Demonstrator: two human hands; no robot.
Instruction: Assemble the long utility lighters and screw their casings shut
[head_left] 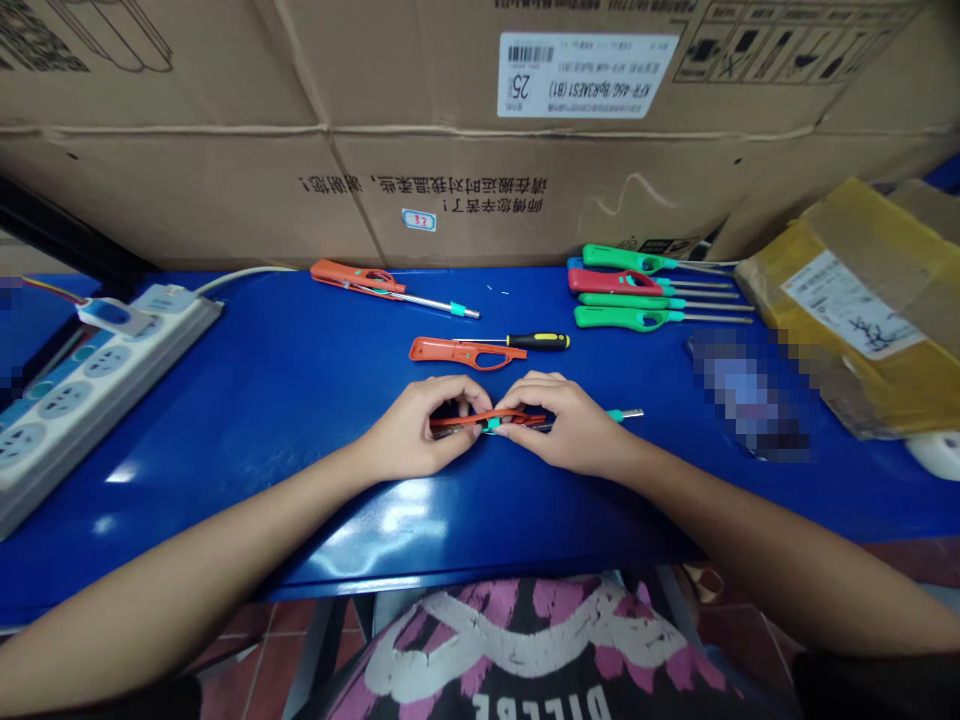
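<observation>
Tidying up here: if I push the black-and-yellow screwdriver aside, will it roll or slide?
The screwdriver looks round-handled, so it may roll on the glossy blue table. Its shaft seems to lie along the orange lighter shell, which might check it. Stiff, probably light.

A cardboard box (pixel 225 180) fills the view from ten to two o'clock, and all its print stands upside down. Its white label (pixel 587 75), at about one o'clock, carries a barcode, a large "25" and the code "KFR-46G/BpR3AES1 (B1)"; the smaller lines are too fine to read. Below it, at twelve o'clock, black Chinese characters on the cardboard read "师傅您辛苦了!请在搬运时对我温柔些,谢谢您!". Just left of them a small sticker (pixel 418 220) shows a red number, seemingly "32". Handling symbols (pixel 787 40) sit at two o'clock. A yellow parcel (pixel 892 250) at three o'clock bears a shipping label (pixel 851 305) with illegible handwriting. The shirt (pixel 525 650) at six o'clock shows partial white letters.
</observation>
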